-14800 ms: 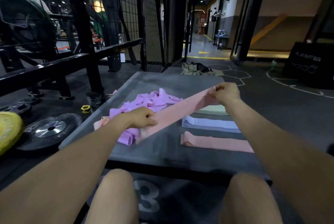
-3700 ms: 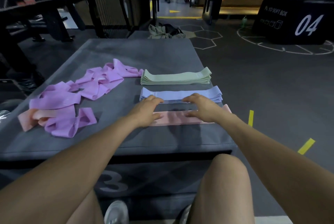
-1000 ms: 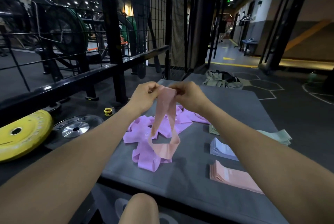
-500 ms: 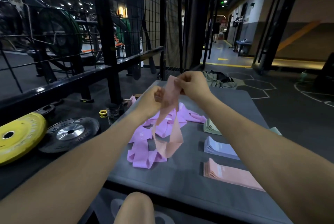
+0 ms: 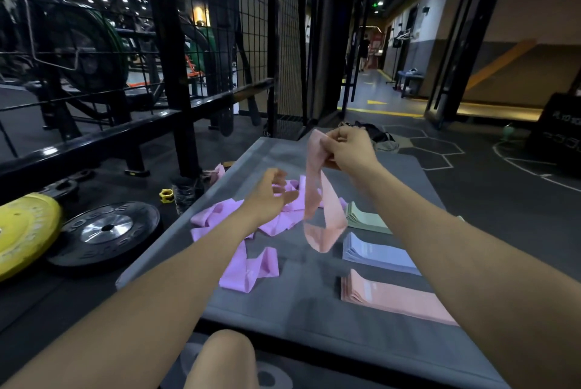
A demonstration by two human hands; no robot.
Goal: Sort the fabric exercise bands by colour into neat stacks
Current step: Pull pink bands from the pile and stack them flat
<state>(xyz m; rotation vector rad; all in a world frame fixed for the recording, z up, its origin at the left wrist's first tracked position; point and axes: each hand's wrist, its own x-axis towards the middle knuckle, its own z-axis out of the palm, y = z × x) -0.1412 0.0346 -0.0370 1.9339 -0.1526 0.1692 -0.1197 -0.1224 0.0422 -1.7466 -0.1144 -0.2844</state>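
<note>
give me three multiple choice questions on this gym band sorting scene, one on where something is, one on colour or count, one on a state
1. Where does the pink stack lie among the three neat stacks?
A. farthest from the person
B. in the middle
C. nearest the person

2. What colour are the loose, unsorted bands on the mat?
A. purple
B. green
C. yellow

3. How is the pink band held?
A. flat under both palms
B. dangling from the right hand
C. stretched between both hands

Answers:
1. C, it lies in front of the blue stack and the green stack.
2. A, the heap is all purple.
3. B, the right hand pinches its top while the left hand hangs apart, empty.
</note>
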